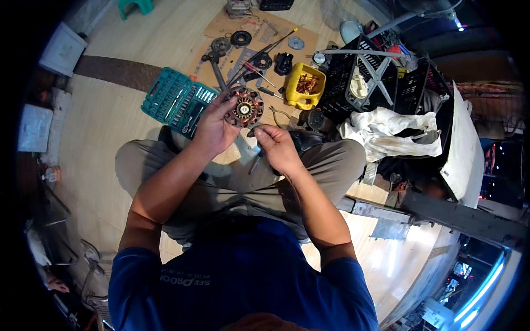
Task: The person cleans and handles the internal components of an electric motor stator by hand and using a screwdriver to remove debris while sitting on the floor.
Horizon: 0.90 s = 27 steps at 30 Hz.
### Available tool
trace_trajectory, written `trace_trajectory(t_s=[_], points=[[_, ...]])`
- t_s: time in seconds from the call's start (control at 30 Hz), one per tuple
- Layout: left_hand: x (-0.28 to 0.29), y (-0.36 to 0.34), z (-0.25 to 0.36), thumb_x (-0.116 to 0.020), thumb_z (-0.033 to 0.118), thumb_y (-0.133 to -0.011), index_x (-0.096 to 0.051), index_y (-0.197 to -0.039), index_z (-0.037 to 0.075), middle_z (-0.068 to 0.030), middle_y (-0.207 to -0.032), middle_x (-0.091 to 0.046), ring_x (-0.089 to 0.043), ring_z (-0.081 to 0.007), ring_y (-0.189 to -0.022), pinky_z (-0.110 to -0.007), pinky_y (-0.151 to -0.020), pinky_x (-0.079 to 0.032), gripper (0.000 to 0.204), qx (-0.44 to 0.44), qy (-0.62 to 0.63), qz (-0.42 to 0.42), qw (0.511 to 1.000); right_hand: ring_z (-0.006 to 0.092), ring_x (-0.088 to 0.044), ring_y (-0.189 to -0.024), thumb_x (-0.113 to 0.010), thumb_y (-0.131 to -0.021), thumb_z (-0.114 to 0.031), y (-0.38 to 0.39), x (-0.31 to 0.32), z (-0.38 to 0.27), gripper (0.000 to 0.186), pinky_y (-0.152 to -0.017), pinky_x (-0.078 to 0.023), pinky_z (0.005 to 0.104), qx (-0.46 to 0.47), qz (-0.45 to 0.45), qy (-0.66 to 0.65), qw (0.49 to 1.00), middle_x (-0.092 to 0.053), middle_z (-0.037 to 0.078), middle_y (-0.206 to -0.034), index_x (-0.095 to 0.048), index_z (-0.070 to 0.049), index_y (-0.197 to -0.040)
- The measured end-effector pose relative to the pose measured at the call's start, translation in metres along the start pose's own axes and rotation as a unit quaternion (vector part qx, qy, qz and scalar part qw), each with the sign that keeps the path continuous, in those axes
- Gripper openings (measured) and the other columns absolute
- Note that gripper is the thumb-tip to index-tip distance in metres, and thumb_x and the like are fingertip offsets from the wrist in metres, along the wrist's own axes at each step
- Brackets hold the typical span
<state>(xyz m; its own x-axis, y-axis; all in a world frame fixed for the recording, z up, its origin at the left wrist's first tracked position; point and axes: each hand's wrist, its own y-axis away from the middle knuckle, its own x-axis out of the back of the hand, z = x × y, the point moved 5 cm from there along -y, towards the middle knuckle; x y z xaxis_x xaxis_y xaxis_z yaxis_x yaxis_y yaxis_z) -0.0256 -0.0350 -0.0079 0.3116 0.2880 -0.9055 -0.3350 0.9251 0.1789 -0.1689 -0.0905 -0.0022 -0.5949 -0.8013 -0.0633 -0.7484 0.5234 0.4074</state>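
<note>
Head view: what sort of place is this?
Probably a repair workshop: an open teal plastic socket-set case, a yellow plastic container of copper-coloured pieces and a round metal part with copper windings in the left hand suggest it.

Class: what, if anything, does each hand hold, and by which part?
The left hand holds a round copper-wound part by its left edge. The right hand pinches a small dark piece, of unclear kind, by its right end.
</note>
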Motion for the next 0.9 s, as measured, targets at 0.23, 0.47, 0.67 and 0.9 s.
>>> trace_trajectory(t_s=[0.23,0.47,0.67,0.9], points=[[0.006,-0.003,0.001,-0.049,0.011,-0.099,-0.052,-0.122,0.003,-0.014,-0.116,-0.063,-0.063,-0.0285,-0.108,-0.045,-0.095,-0.052,0.025,-0.027,-0.002,0.032,0.999,0.0068,-0.051,-0.073,-0.06,-0.097,-0.013,0.005,-0.002,-0.014,0.017,-0.068,-0.046,0.0258,0.127,0.006,0.151,0.98,-0.061,0.001,-0.076,-0.066,0.003,-0.1],[0.006,-0.004,0.008,-0.048,0.01,-0.1,-0.053,-0.119,0.002,-0.0148,-0.117,-0.063,-0.062,-0.0272,-0.11,-0.043,-0.096,-0.051,0.022,-0.043,0.008,0.032,0.999,0.03,-0.064,-0.07,-0.063,-0.092,-0.016,-0.003,-0.008,0.01,0.016,-0.067,-0.05,0.034,0.128,0.071,0.229,0.962,-0.064,0.021,-0.081,-0.068,-0.003,-0.1],[0.004,-0.001,0.014,-0.048,0.011,-0.1,-0.053,-0.122,0.001,-0.0158,-0.12,-0.062,-0.063,-0.0284,-0.11,-0.045,-0.095,-0.051,0.025,-0.029,0.006,0.036,0.999,0.0396,-0.065,-0.077,-0.061,-0.093,-0.017,0.003,0.052,-0.024,0.016,-0.067,-0.052,0.0397,0.165,0.207,0.326,0.907,-0.064,0.024,-0.085,-0.068,-0.002,-0.097],[0.012,-0.007,0.022,-0.048,0.012,-0.101,-0.052,-0.124,0.001,-0.0164,-0.122,-0.061,-0.061,-0.0289,-0.114,-0.045,-0.098,-0.05,0.026,-0.084,-0.04,0.067,0.993,0.0369,-0.065,-0.071,-0.062,-0.091,-0.015,0.084,0.016,-0.07,0.014,-0.062,-0.05,0.04,0.16,0.109,0.342,0.919,-0.064,0.022,-0.079,-0.067,-0.002,-0.093]])
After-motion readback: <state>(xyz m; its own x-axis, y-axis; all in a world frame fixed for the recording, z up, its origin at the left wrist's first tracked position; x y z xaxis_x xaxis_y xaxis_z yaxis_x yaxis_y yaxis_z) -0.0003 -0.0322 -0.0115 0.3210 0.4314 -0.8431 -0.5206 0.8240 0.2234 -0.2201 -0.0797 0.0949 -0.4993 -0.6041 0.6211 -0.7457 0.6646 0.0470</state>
